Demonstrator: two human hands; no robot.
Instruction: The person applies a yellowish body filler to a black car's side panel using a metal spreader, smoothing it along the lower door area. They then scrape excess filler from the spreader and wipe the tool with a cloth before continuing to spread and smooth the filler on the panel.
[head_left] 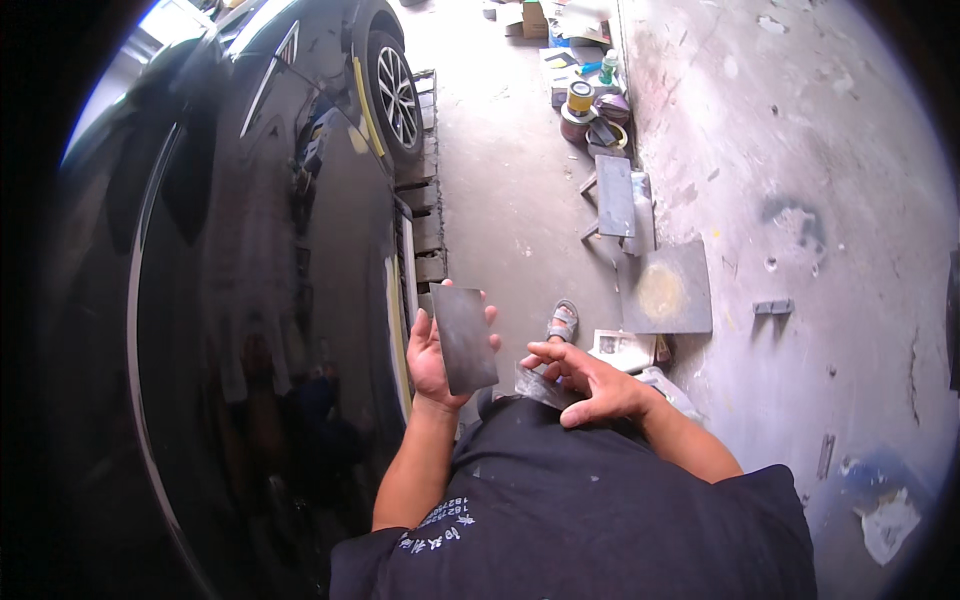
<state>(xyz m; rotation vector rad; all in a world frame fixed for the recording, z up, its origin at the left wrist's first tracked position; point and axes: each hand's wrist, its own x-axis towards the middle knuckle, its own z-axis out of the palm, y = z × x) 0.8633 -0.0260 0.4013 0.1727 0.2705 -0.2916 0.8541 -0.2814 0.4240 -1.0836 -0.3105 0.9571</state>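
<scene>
A dark grey flat rectangular sheet point(466, 340) lies upright across the palm of my left hand point(428, 365). The fingers pass behind it and their tips show past its right edge, while the thumb stays at its left side. My right hand point(598, 385) is close by on the right, in front of my body, its fingers and thumb curled over a small whitish-grey flat piece point(540, 386). Part of that piece is hidden by the fingers, and its kind is unclear. A gap separates the two pieces.
A glossy black car point(330, 230) fills the left side, with yellow tape point(362, 105) along its wheel arch. To the right stand a small grey bench point(615, 195), a square board point(690, 290) against the wall, and several cans point(580, 97) farther off.
</scene>
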